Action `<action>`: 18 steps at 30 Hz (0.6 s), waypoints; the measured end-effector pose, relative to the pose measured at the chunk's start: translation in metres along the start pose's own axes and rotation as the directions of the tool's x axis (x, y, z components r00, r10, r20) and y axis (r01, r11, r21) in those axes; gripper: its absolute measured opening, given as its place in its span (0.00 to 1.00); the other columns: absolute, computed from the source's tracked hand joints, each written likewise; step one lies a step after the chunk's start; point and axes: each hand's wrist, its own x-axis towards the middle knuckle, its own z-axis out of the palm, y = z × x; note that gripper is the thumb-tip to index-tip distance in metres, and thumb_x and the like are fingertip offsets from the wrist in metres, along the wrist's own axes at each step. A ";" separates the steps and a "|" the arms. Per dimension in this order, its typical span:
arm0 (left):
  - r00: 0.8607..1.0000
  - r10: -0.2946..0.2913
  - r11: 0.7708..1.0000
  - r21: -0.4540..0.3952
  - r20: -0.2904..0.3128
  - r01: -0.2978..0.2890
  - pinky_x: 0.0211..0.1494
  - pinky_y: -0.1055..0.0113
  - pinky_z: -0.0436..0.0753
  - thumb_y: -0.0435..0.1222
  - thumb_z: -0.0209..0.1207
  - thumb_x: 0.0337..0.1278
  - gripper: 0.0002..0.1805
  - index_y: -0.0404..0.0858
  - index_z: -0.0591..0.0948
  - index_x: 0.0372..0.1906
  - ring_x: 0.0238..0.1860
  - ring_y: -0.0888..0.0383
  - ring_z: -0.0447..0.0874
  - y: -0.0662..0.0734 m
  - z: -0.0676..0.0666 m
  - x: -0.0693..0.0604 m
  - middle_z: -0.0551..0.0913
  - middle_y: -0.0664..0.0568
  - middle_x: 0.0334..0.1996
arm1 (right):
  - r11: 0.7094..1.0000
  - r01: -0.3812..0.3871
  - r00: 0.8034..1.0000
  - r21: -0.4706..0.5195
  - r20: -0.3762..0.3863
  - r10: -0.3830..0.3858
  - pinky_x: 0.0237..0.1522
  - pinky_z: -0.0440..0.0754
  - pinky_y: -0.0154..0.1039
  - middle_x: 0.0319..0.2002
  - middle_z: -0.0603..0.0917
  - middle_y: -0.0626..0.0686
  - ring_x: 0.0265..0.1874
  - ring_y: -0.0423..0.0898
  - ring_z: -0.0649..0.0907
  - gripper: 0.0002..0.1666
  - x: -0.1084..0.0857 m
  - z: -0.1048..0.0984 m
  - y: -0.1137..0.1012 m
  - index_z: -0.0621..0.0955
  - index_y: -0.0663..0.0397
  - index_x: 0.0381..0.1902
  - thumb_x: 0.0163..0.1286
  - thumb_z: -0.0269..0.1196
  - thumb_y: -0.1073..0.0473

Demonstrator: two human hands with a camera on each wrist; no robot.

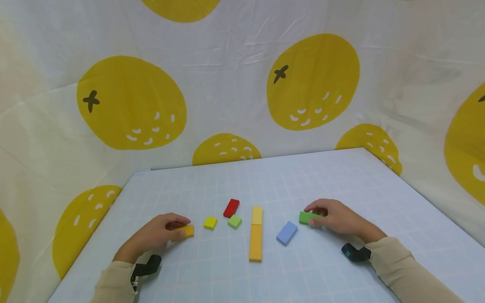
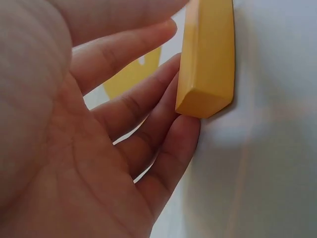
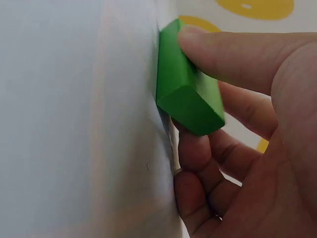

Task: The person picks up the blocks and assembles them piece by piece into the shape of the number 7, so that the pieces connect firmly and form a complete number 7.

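Note:
At the left, my left hand holds an orange block between thumb and fingers. In the left wrist view that orange block lies along the fingertips, at or just over the table. My right hand pinches a dark green block. The right wrist view has the thumb on one side of the green block and fingers behind it, close to the table surface. Nearest the right hand is a blue block. A small yellow block lies to the right of the left hand.
Between the hands, a pale yellow block and a longer orange block lie end to end. A red block and a light green block sit close together. A patterned curtain hangs behind the table.

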 end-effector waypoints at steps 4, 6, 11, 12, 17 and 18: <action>1.000 0.026 0.999 0.020 0.007 -0.026 0.56 0.53 0.78 0.44 0.69 0.60 0.23 0.39 0.82 0.57 0.52 0.52 0.79 -0.002 -0.001 -0.001 0.83 0.51 0.52 | 1.000 -0.026 0.999 -0.014 0.023 0.026 0.41 0.75 0.40 0.40 0.80 0.45 0.40 0.47 0.75 0.26 0.003 0.002 -0.004 0.82 0.46 0.58 0.63 0.72 0.48; 1.000 0.007 0.999 0.032 -0.002 -0.007 0.56 0.53 0.78 0.43 0.69 0.59 0.21 0.41 0.83 0.56 0.52 0.53 0.79 -0.003 0.001 -0.001 0.83 0.52 0.51 | 0.999 -0.030 0.999 -0.014 0.026 0.030 0.43 0.76 0.42 0.41 0.80 0.46 0.40 0.47 0.76 0.28 0.005 0.003 -0.006 0.81 0.47 0.61 0.64 0.71 0.50; 0.999 -0.051 0.998 0.047 -0.014 0.052 0.57 0.52 0.77 0.42 0.69 0.59 0.19 0.45 0.84 0.54 0.51 0.55 0.77 -0.004 0.004 -0.002 0.82 0.55 0.50 | 0.999 -0.048 0.999 -0.006 0.003 0.048 0.47 0.76 0.46 0.45 0.81 0.47 0.43 0.48 0.76 0.27 0.012 0.006 -0.007 0.80 0.45 0.63 0.65 0.69 0.54; 0.999 -0.049 0.998 0.051 -0.011 0.049 0.57 0.52 0.77 0.42 0.69 0.59 0.19 0.44 0.84 0.55 0.51 0.55 0.77 -0.003 0.004 -0.002 0.82 0.55 0.51 | 0.998 -0.058 0.998 -0.003 -0.012 0.058 0.48 0.76 0.46 0.45 0.81 0.47 0.43 0.48 0.76 0.26 0.014 0.006 -0.007 0.80 0.44 0.62 0.66 0.68 0.55; 0.999 -0.046 0.997 0.059 -0.001 0.046 0.55 0.53 0.78 0.42 0.69 0.59 0.20 0.43 0.84 0.56 0.49 0.55 0.77 0.002 0.004 0.000 0.82 0.54 0.50 | 0.996 -0.074 0.990 0.053 -0.117 0.080 0.47 0.75 0.46 0.45 0.81 0.50 0.44 0.50 0.76 0.23 0.025 0.004 -0.008 0.81 0.47 0.59 0.67 0.68 0.54; 0.999 -0.041 0.997 0.058 0.003 0.041 0.54 0.53 0.78 0.42 0.69 0.59 0.20 0.43 0.83 0.56 0.49 0.54 0.77 0.002 0.004 0.001 0.82 0.54 0.50 | 0.995 -0.071 0.989 0.069 -0.126 0.079 0.46 0.76 0.46 0.44 0.81 0.51 0.43 0.50 0.76 0.23 0.028 0.004 -0.008 0.81 0.49 0.59 0.67 0.68 0.53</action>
